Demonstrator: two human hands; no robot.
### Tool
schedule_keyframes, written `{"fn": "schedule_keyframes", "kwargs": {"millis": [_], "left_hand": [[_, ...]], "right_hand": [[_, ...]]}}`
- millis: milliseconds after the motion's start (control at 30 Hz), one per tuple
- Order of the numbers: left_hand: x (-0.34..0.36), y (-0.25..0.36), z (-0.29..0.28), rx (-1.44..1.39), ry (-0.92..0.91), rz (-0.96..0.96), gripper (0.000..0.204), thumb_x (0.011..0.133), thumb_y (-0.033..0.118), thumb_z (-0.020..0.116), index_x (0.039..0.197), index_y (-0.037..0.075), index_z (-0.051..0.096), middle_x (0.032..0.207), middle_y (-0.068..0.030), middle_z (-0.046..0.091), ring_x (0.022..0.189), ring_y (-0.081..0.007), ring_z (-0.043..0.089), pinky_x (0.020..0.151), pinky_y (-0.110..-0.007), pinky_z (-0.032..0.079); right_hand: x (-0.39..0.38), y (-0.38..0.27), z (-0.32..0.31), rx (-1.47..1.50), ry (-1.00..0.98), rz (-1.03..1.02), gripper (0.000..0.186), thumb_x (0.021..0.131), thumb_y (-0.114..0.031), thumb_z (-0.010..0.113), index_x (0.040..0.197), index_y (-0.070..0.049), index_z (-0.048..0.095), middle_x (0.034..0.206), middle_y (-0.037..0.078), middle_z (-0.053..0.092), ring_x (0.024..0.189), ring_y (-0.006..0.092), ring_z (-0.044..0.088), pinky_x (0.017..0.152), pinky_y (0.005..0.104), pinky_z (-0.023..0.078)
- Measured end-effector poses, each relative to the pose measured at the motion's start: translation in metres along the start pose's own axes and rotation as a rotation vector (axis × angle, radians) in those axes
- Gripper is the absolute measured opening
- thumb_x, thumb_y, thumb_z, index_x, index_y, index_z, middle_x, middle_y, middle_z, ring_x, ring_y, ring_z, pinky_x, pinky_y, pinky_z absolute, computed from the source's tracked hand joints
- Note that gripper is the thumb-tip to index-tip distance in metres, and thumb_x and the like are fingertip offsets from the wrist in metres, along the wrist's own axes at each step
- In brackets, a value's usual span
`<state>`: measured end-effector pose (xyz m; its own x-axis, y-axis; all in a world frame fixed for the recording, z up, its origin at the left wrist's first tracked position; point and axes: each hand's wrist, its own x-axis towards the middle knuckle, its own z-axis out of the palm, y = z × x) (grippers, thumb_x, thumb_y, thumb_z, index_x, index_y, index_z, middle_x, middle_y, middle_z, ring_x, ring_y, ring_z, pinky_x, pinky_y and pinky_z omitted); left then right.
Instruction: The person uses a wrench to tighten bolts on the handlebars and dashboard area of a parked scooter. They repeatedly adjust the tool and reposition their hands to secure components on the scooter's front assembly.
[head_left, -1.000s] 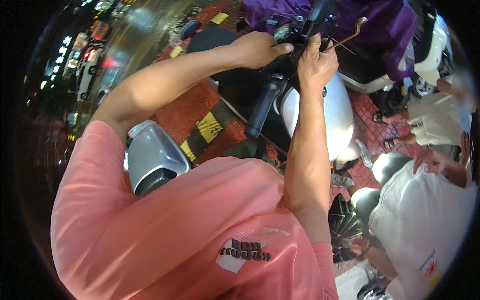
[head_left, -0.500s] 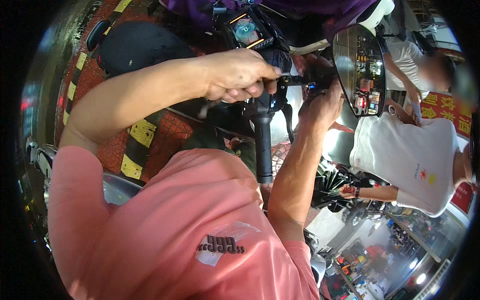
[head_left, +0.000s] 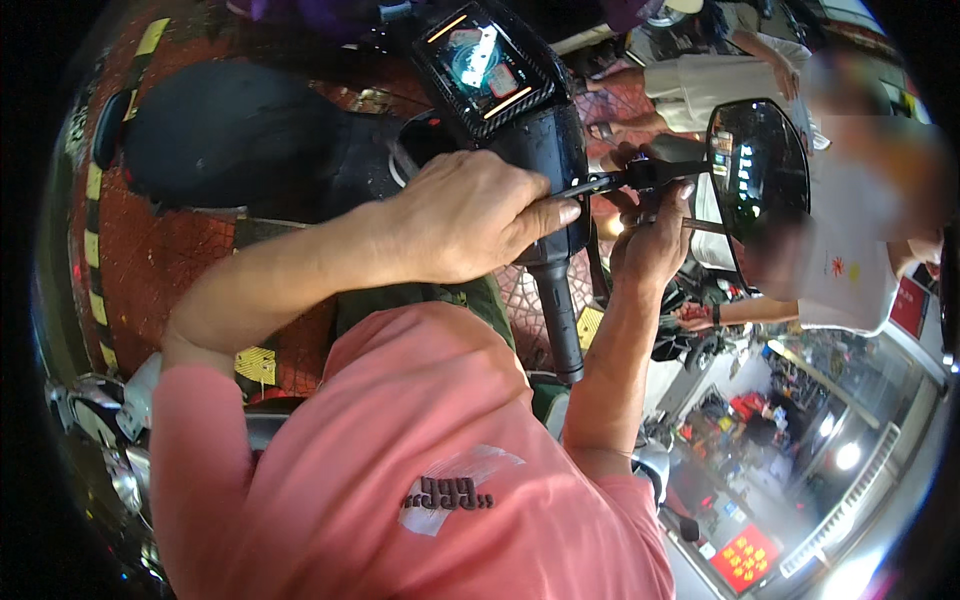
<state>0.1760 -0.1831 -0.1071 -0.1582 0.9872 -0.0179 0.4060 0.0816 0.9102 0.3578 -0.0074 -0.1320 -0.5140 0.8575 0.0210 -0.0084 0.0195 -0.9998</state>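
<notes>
Black plastic fills the head view: our left hand wraps over the scooter's handlebar housing, fingers closed on it beside the brake lever. Our right hand grips the mirror stalk, fingers curled shut. The stalk runs sideways toward the mirror, just right. The handlebar grip points down between our arms. The dashboard screen sits above.

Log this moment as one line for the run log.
left hand: gripping black scooter handlebar housing | right hand: holding black mirror stem | dark rounded rear-view mirror: attached, upright
</notes>
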Motion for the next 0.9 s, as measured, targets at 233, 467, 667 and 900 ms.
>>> {"fn": "schedule_keyframes", "kwargs": {"millis": [233, 467, 667, 900], "left_hand": [[-0.006, -0.040, 0.019, -0.367, -0.019, 0.034, 0.051, 0.108, 0.041, 0.062, 0.074, 0.004, 0.063, 0.059, -0.0181, 0.060, 0.058, -0.0421, 0.064, 0.055, -0.049, 0.048], [-0.012, -0.055, 0.007, -0.353, 0.045, 0.080, 0.061, 0.099, 0.054, 0.071, 0.067, 0.003, 0.060, 0.055, -0.0163, 0.057, 0.052, -0.0368, 0.062, 0.053, -0.047, 0.048], [-0.008, -0.052, -0.005, -0.404, 0.004, 0.066, 0.051, 0.096, 0.043, 0.077, 0.072, 0.002, 0.061, 0.057, -0.0130, 0.058, 0.051, -0.0288, 0.063, 0.052, -0.041, 0.048], [0.029, -0.025, -0.016, -0.417, -0.100, -0.014, 0.040, 0.101, 0.035, 0.071, 0.087, -0.003, 0.070, 0.069, -0.0185, 0.064, 0.062, -0.0245, 0.063, 0.063, -0.042, 0.049]], "right_hand": [[-0.012, 0.012, 0.009, -0.156, 0.053, 0.069, 0.073, 0.113, -0.063, 0.034, 0.143, 0.000, 0.057, 0.128, 0.020, 0.071, 0.099, 0.0278, 0.074, 0.073, 0.0309, 0.058], [-0.008, 0.023, 0.023, -0.240, 0.154, 0.069, 0.080, 0.111, -0.067, 0.024, 0.134, 0.000, 0.062, 0.118, 0.020, 0.074, 0.100, 0.0339, 0.074, 0.086, 0.0455, 0.060], [-0.007, 0.023, 0.027, -0.312, 0.209, 0.020, 0.083, 0.110, -0.070, 0.029, 0.133, 0.003, 0.062, 0.115, 0.022, 0.074, 0.096, 0.0340, 0.074, 0.083, 0.0458, 0.061], [-0.005, 0.019, 0.025, -0.285, 0.187, -0.003, 0.084, 0.112, -0.066, 0.023, 0.138, 0.004, 0.062, 0.118, 0.020, 0.075, 0.096, 0.0281, 0.074, 0.087, 0.0411, 0.059]]}}
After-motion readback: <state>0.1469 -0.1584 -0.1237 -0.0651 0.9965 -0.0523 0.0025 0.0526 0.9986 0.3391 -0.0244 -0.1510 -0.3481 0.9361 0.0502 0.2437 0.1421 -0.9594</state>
